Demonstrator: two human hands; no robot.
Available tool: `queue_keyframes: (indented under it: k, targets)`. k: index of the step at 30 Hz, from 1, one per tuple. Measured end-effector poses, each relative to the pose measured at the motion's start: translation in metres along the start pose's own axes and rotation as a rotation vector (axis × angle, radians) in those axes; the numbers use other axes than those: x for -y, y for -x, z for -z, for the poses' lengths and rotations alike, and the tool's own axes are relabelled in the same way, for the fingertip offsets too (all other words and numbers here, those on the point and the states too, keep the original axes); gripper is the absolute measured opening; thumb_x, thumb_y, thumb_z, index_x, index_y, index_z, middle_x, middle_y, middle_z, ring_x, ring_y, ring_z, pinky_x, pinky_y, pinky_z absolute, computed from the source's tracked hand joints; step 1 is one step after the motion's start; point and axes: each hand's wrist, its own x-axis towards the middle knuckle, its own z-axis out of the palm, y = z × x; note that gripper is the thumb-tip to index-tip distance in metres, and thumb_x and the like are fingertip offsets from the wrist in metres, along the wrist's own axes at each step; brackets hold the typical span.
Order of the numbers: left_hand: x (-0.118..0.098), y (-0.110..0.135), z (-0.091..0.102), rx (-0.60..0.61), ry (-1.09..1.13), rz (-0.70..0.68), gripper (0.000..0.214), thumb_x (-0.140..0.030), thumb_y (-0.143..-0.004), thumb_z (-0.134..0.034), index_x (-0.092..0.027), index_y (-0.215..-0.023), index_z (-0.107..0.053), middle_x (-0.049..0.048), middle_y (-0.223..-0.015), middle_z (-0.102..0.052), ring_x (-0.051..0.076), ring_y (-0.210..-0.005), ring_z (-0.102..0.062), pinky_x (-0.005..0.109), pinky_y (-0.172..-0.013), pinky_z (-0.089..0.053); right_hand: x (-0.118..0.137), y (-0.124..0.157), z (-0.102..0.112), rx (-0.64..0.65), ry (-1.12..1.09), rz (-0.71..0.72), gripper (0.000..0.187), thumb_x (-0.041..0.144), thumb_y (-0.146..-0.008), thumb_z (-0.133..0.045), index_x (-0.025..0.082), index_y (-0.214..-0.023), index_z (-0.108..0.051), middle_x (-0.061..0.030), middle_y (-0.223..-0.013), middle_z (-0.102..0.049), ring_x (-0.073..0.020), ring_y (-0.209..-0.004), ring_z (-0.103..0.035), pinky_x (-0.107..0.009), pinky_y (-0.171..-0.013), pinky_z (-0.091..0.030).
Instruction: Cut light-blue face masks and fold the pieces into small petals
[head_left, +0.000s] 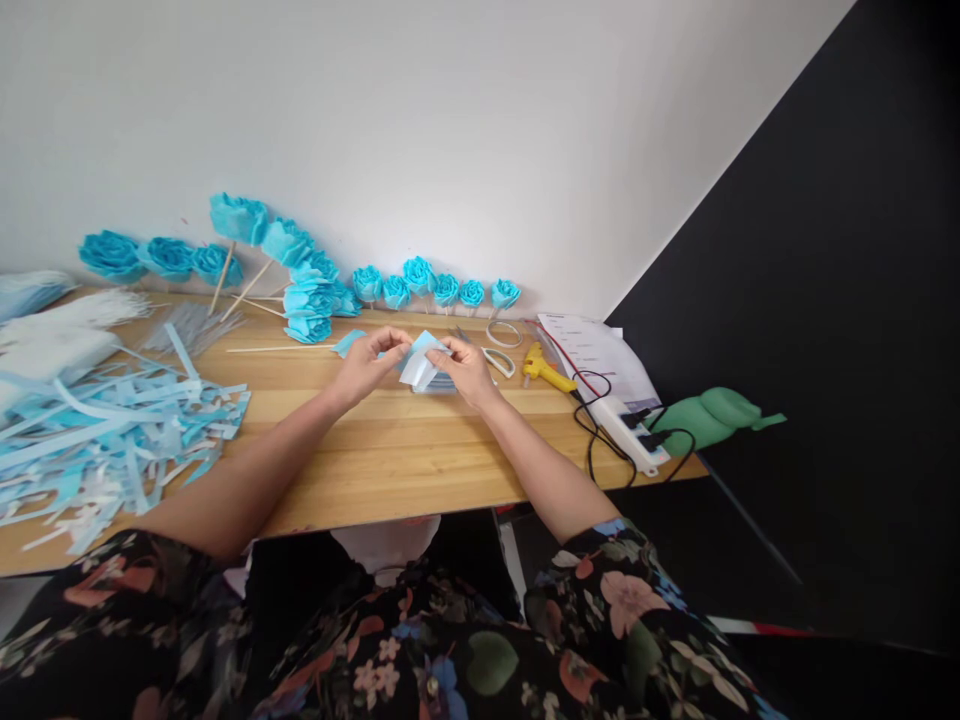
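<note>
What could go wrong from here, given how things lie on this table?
The thin paper in the right hand could crease or tear. Reaching sideways, that hand might knock the scissors or the yellow glue gun lying close by. The left arm, beside the loose pile of strips, may drag some along.

Sheets (421, 371) are located at frame centre; strips (135, 430) lie left on the table (420, 460). Flowers (307, 300) line the wall (450, 130) behind. A glue gun (550, 372) lies right, near the power strip (628, 436).
</note>
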Motion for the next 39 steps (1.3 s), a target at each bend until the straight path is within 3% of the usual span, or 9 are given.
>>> queue_keyframes:
  k: [6, 11, 19, 33, 39]
  targets:
    - [0.000, 0.001, -0.002, -0.127, -0.249, -0.159, 0.029, -0.048, -0.086, -0.061, -0.020, -0.078, -0.064, 0.0033, -0.079, -0.068, 0.019, -0.077, -0.060, 0.033, -0.077, -0.048, -0.002, -0.003, 0.001, -0.044, 0.028, 0.001, 0.035, 0.052, -0.074, -0.071, 0.020, -0.088, -0.071, 0.0008, -0.075, -0.067, -0.0152, -0.069, -0.061, -0.026, -0.067, -0.050]
    - [-0.004, 0.003, -0.004, -0.119, -0.401, -0.291, 0.020, -0.040, -0.085, -0.064, -0.021, -0.088, -0.069, 0.0042, -0.082, -0.070, 0.021, -0.081, -0.061, 0.037, -0.081, -0.046, -0.008, -0.004, 0.001, -0.028, 0.075, 0.041, 0.035, 0.052, -0.077, -0.070, 0.019, -0.088, -0.071, 0.0004, -0.075, -0.067, -0.0142, -0.068, -0.059, -0.025, -0.066, -0.048]
    - [-0.010, 0.006, -0.006, -0.195, -0.454, -0.369, 0.011, -0.032, -0.087, -0.062, -0.021, -0.089, -0.065, 0.0036, -0.080, -0.067, 0.022, -0.082, -0.060, 0.037, -0.081, -0.044, -0.009, -0.004, 0.001, -0.054, 0.126, 0.047, 0.035, 0.052, -0.079, -0.068, 0.019, -0.091, -0.072, 0.0004, -0.074, -0.067, -0.0142, -0.067, -0.058, -0.025, -0.065, -0.046]
    - [-0.002, 0.003, -0.005, -0.101, -0.523, -0.381, 0.018, -0.038, -0.090, -0.061, -0.022, -0.089, -0.069, 0.0063, -0.090, -0.070, 0.024, -0.088, -0.061, 0.039, -0.083, -0.046, -0.009, -0.004, 0.000, -0.022, 0.101, 0.044, 0.035, 0.052, -0.078, -0.070, 0.020, -0.091, -0.072, 0.0003, -0.077, -0.068, -0.0151, -0.069, -0.060, -0.025, -0.066, -0.048]
    - [0.006, 0.006, -0.008, -0.050, -0.578, -0.461, 0.026, -0.033, -0.093, -0.058, -0.025, -0.112, -0.074, 0.0097, -0.109, -0.068, 0.025, -0.100, -0.060, 0.042, -0.090, -0.047, -0.010, -0.004, 0.001, -0.031, 0.103, 0.071, 0.028, 0.045, -0.079, -0.068, 0.020, -0.090, -0.071, 0.0018, -0.073, -0.065, -0.0137, -0.067, -0.057, -0.024, -0.065, -0.047]
